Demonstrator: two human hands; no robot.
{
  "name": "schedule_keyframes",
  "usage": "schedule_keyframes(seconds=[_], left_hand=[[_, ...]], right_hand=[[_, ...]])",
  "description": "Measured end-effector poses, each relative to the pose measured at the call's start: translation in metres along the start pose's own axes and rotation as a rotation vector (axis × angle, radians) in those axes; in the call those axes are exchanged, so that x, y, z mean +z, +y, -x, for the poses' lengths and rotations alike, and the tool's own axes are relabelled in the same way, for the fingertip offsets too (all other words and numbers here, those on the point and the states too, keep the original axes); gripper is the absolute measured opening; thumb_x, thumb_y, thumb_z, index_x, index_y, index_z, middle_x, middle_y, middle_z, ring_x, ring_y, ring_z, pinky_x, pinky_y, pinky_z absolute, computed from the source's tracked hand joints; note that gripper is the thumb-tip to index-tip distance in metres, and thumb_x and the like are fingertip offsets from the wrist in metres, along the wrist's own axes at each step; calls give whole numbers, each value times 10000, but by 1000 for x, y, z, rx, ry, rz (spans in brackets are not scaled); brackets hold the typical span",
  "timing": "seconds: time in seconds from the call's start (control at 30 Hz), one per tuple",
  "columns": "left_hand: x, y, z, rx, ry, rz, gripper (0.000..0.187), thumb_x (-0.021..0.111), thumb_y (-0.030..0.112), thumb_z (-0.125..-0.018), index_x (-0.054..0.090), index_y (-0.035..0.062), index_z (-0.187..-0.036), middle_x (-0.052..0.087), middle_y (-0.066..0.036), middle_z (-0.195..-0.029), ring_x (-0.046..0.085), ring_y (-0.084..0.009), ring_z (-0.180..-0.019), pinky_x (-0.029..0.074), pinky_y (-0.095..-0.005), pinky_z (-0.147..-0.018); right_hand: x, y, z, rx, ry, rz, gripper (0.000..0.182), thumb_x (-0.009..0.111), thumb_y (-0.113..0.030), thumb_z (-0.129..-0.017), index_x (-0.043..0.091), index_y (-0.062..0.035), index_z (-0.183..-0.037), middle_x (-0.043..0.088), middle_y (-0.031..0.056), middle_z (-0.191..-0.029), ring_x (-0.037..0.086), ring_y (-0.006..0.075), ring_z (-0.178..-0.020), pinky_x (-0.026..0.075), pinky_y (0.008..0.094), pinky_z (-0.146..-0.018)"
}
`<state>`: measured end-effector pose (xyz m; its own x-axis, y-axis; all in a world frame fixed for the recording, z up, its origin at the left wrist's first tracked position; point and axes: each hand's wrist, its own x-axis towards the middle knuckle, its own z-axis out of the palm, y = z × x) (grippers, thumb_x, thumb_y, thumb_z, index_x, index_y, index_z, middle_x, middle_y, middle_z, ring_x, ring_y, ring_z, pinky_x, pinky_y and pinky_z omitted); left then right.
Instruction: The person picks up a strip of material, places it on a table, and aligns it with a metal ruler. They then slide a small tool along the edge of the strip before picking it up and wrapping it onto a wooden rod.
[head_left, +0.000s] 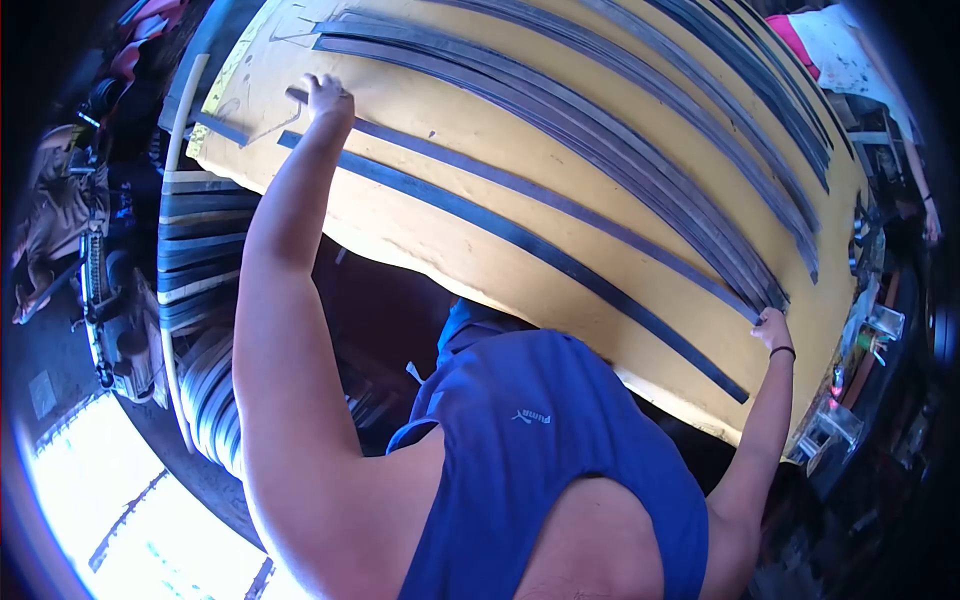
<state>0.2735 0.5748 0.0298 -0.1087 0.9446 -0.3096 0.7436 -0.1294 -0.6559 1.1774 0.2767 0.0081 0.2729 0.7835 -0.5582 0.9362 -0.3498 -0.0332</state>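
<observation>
A long, narrow, dark strip [540, 200], perhaps rubber or leather, runs across the yellow tabletop between my two hands. Its far left end pokes out past my left hand [330, 98], whose curled fingers grip it near that end. At the lower right, my right hand [772, 330] pinches the other end, close to where a bundle of similar strips [600, 135] comes together. Nearer my body lies a single darker strip [520, 240], touched by neither hand.
More strips [700, 120] lie in rows across the yellow table [420, 240]. Left of it, several dark bands hang on a pale rack [172, 240]. A person's arm [918, 180] shows at the far right. Clutter and tools surround the table, with bright light at lower left.
</observation>
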Motion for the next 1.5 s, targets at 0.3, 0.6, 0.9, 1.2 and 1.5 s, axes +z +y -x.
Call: schedule_keyframes(seconds=[0.3, 0.6, 0.9, 1.2, 1.5], left_hand=[[-16, 142, 158, -10, 553, 900, 544, 685, 273, -853, 507, 151, -1353, 383, -144, -1475, 319, -340, -1406, 248, -647, -1095], [-29, 194, 173, 66, 615, 995, 403, 569, 86, -868, 576, 130, -1269, 511, -110, -1372, 390, -325, -1355, 292, -569, -1089], [-26, 177, 154, 142, 712, 1127, 192, 651, 107, -803, 652, 126, -994, 569, -66, -1028, 510, -282, -1077, 406, -441, -903], [-6, 167, 152, 28, 954, 1293, 152, 707, 83, -718, 613, 66, -836, 534, -107, -908, 534, -311, -909, 476, -414, -801], [3, 132, 171, 244, 750, 1291, 340, 781, 241, -748, 653, 52, -999, 565, -138, -1084, 509, -328, -1124, 449, -422, -973]], right_hand=[[22, -7, 18, 25, 64, -198, 300, 784, -106, -708, 629, -4, -944, 663, 130, -848, 633, 237, -805, 497, 360, -763], [25, -26, 33, -205, 186, -278, 199, 676, -25, -821, 637, 23, -1011, 667, 131, -917, 635, 223, -865, 492, 334, -819], [38, -86, 78, -207, 438, -273, 100, 610, 58, -827, 596, 19, -918, 621, 142, -868, 595, 273, -805, 481, 358, -777], [92, -110, 88, 5, 728, -280, 102, 562, -13, -854, 527, -4, -949, 583, 182, -943, 566, 358, -924, 451, 441, -851], [99, -125, 100, 163, 767, -160, 141, 571, -8, -814, 547, -30, -951, 609, 174, -965, 582, 372, -944, 459, 469, -835]])
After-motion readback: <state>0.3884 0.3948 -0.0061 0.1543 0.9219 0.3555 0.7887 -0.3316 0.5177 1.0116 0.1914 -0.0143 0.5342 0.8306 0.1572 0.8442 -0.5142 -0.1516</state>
